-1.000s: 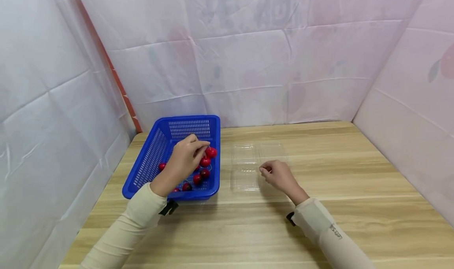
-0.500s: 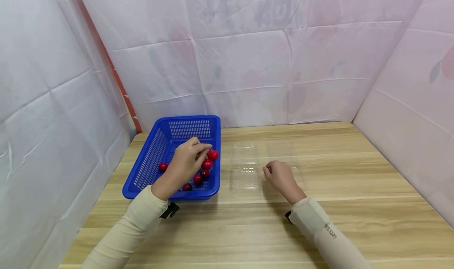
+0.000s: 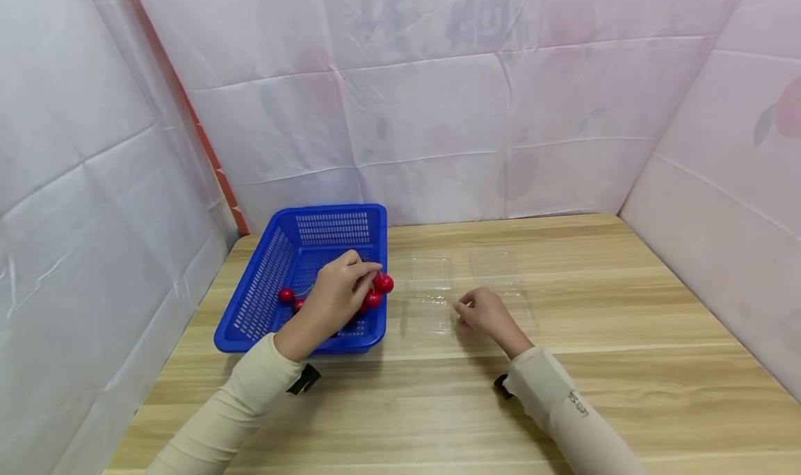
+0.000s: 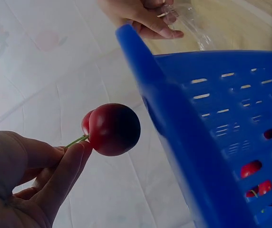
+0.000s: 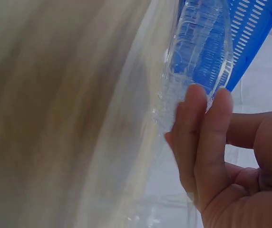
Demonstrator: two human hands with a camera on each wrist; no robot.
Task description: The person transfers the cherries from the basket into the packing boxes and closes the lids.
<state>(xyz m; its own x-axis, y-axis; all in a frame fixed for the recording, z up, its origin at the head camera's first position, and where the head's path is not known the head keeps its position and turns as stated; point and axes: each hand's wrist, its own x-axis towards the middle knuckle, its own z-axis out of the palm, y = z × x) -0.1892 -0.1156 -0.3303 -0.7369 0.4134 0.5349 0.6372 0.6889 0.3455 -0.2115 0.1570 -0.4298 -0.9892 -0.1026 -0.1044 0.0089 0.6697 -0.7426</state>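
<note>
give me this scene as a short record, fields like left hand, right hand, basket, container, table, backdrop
left hand: left hand pinches green stems of two red cherries
right hand: right hand at the clear plastic container; whether it grips is unclear
basket: blue basket, slotted walls, loose cherries inside
container: clear plastic container, right of the basket; piece count hard to tell
table: wood-grain table
backdrop: pale fabric, faint print

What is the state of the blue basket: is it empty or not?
Not empty: in the head view, red cherries lie inside the blue basket. The left hand hides part of it, so how many, I cannot tell.
</note>
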